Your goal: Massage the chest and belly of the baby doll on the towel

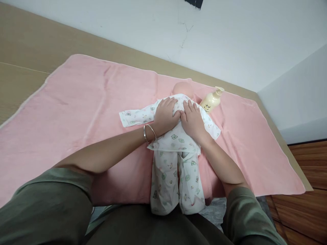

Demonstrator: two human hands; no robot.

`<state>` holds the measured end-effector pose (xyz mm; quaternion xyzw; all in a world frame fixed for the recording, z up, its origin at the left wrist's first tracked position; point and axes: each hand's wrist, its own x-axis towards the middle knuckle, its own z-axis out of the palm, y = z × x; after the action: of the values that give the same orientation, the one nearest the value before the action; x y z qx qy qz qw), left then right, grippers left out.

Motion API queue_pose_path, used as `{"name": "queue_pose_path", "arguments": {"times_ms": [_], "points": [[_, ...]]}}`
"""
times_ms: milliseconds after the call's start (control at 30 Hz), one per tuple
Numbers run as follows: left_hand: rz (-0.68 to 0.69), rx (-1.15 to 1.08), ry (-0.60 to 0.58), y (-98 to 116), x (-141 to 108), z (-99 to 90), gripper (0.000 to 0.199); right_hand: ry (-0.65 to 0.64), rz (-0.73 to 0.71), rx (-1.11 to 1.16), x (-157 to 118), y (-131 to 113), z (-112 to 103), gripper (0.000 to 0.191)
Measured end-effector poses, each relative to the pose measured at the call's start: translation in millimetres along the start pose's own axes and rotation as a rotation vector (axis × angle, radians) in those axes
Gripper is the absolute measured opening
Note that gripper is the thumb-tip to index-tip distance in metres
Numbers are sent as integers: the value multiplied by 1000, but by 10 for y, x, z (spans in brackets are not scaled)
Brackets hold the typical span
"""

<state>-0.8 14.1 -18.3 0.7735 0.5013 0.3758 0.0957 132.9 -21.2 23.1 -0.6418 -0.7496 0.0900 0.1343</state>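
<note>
A baby doll (178, 139) in a white top and trousers printed with small animals lies on a pink blanket (122, 88). Its bald head (182, 89) is toward the wall, with no face showing, and its trouser legs reach the edge beside my body. My left hand (166, 115) rests flat on the upper left of the doll's top, fingers stretched out. On the upper right lies my right hand (193, 121), also flat, the two thumbs nearly meeting. Neither hand grips anything. The doll's sleeves spread out to both sides.
A cream pump bottle (211, 99) lies tilted on the blanket, just right of the doll's head. Beyond the blanket runs a strip of light wooden tabletop (25, 37) along a white wall (143, 27). Dark wood panelling (310, 166) is at lower right.
</note>
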Motion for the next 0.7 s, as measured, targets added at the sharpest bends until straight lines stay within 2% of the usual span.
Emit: {"name": "queue_pose_path", "arguments": {"times_ms": [133,367,567,700], "points": [[-12,33,-62,-5,61,-31,49,13,-39,-7,-83,-38,-12,54],[26,85,-22,86,-27,-7,50,5,-72,68,116,161,-9,54],[5,11,-123,11,134,-94,42,44,-63,-25,-32,2,26,52],[31,81,-117,19,115,-61,45,23,-59,-1,-24,15,-24,51]]}}
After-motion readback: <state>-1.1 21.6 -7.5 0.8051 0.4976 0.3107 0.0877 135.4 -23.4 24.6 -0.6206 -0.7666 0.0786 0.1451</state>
